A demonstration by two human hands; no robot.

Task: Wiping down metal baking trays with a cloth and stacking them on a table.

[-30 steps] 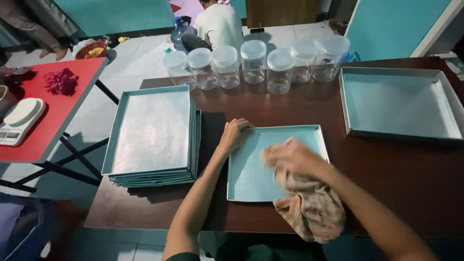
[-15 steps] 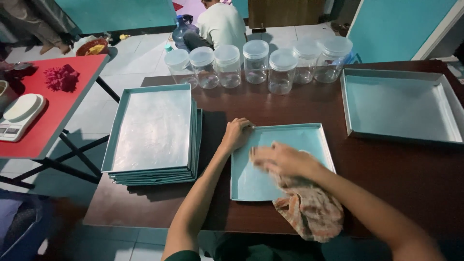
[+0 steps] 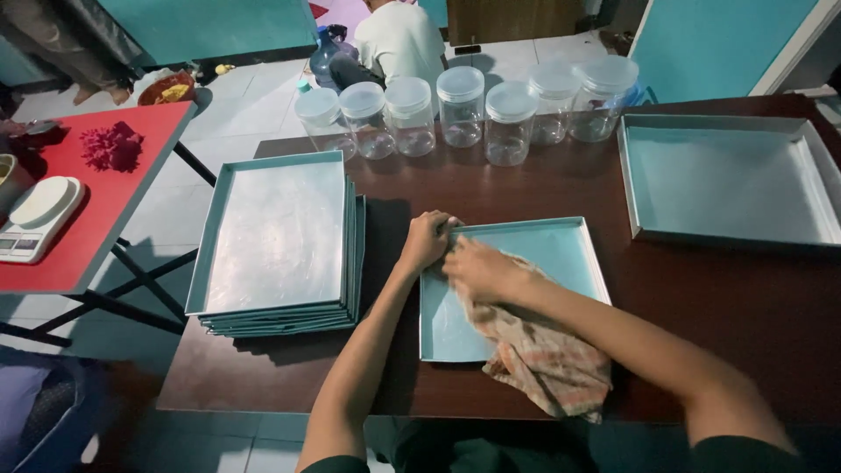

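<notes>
Centrally on the dark table [image 3: 718, 307] lies a shallow metal tray [image 3: 561, 254], long axis running away from the person, with the left hand [image 3: 427, 239] clamped on its far-left corner and the right hand [image 3: 482, 270] just beside it, closed on a checked cloth [image 3: 543, 355] that trails over the near rim. Both hands meet at that corner, the left nearer the edge, the right inside the tray. A second ago the right hand and cloth sat nearer the tray's middle; the tray stack [image 3: 276, 241], jars [image 3: 460, 105] and big tray [image 3: 727, 180] look unchanged.
</notes>
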